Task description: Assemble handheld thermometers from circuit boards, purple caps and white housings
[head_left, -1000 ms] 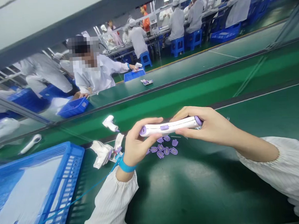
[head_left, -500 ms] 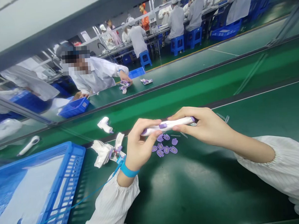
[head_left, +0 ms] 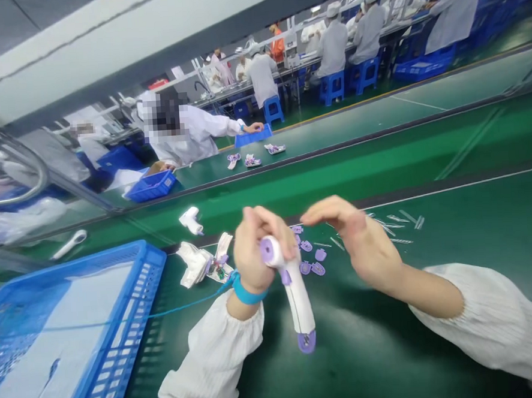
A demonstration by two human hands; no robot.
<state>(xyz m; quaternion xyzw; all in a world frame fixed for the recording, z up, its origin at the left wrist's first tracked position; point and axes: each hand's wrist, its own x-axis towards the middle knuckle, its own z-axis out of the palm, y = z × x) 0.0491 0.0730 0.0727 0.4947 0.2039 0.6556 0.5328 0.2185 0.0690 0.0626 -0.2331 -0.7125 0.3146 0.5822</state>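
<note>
While gripped at its purple-capped head by the left hand (head_left: 258, 253), white device (head_left: 293, 293) hangs over the green worktop (head_left: 392, 347), long axis running near to far, purple tail end pointing near and slightly right. Left fingers (head_left: 267, 223) clenched round the head. Right hand (head_left: 356, 241) released, hovering just right, above the purple caps (head_left: 312, 259). Best kept firmly pinched at the head, wrist steady.

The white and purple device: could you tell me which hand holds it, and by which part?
The left hand holds the device by its upper, purple-capped end; the right hand holds nothing.
</note>
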